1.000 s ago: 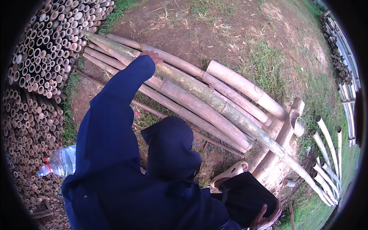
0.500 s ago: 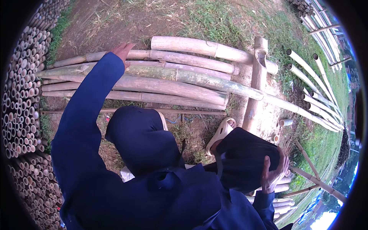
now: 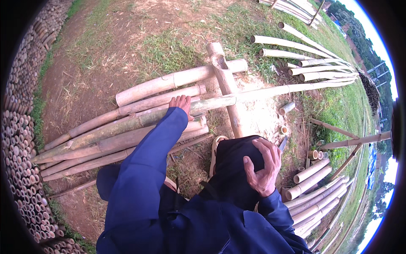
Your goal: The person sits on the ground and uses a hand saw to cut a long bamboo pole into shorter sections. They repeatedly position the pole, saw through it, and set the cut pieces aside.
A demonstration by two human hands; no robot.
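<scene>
My left hand (image 3: pixel 181 106) is closed over a long, greenish bamboo pole (image 3: pixel 135 122), fingers over its far side and thumb toward me. That pole runs from the lower left to the far right, lying across a thick notched bamboo piece (image 3: pixel 226 82). Several shorter bamboo poles lie alongside it, among them a thick pale pole (image 3: pixel 169 80) on the far side. Above my right knee, my right hand (image 3: pixel 265 169) is open and holds nothing, with fingers loosely bent and thumb apart. Just past the knee shows a flat grey blade-like thing (image 3: pixel 283 144), partly hidden.
Stacked bamboo (image 3: pixel 19 144) lines the left side. Cut bamboo lengths (image 3: pixel 311 182) lie at the right, beside a propped bamboo frame (image 3: pixel 359 142). More long poles (image 3: pixel 304 55) fan out at the far right. Short offcuts (image 3: pixel 287 108) lie on the ground.
My view has turned to the right. My left hand has moved right along the poles and come down onto the long one. My right hand stays near my knee, still open.
</scene>
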